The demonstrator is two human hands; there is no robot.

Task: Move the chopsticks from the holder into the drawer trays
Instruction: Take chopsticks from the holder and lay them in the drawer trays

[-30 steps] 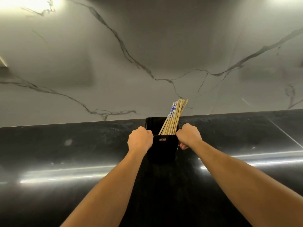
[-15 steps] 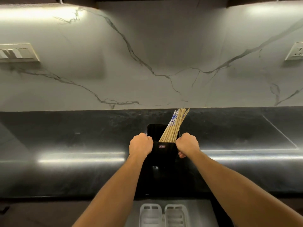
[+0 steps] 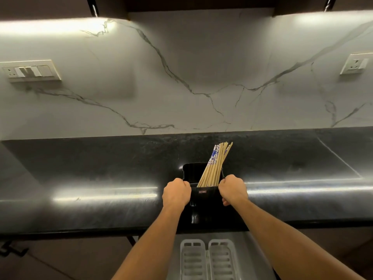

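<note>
head view: left hand (image 3: 176, 191) and right hand (image 3: 232, 187) each curl tight round opposite side rims of the black rectangular plastic holder (image 3: 203, 199), which stands on the dark polished stone counter (image 3: 101, 178) between them. the bundle of pale wooden chopsticks (image 3: 215, 168), some patterned blue and white, stands inside, leaning away on the right hand's side. two white slotted plastic trays (image 3: 193, 243) lie below the wrists in the open drawer.

risks, judged: the bundle is loose and off-centre, so a tilt or jerk could spill sticks over the rim. the glossy walls could slip in the grip. poured sticks may miss the narrow trays.
</note>
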